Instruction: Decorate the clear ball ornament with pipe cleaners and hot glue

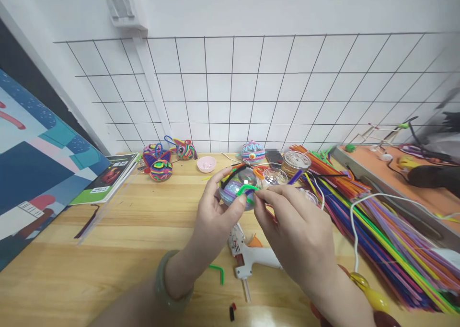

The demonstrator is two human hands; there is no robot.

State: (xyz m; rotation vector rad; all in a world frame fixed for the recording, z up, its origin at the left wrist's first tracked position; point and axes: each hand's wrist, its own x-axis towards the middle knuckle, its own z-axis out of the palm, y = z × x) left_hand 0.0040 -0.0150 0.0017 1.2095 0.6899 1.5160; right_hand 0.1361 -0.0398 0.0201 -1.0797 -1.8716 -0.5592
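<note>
Head view: clear ball (pixel 230 197) held above desk (pixel 132 250), farther out than white glue gun (pixel 246 256). Left hand (pixel 215 216): fingers wrapped around ball's left side. Right hand (pixel 300 226): fingers pinched on end of green strip (pixel 246 188), against ball; fingertips partly hidden.

Bright, even, rather cool light fills the scene, leaving the white wall (pixel 251 10) pale and slightly washed out. Shadows on the wooden tabletop (pixel 125 250) are faint and soft-edged. A small, squarish white glint sits on the upper part of the clear ball (pixel 233 191) (the strongest reflection near the middle). Both the ball and the wire grid (pixel 233 73) read fairly clearly at centre, though fine detail is soft. Wide-angle stretching makes the grid lean outward at the sides, and the far right edge smears into blur.
</note>
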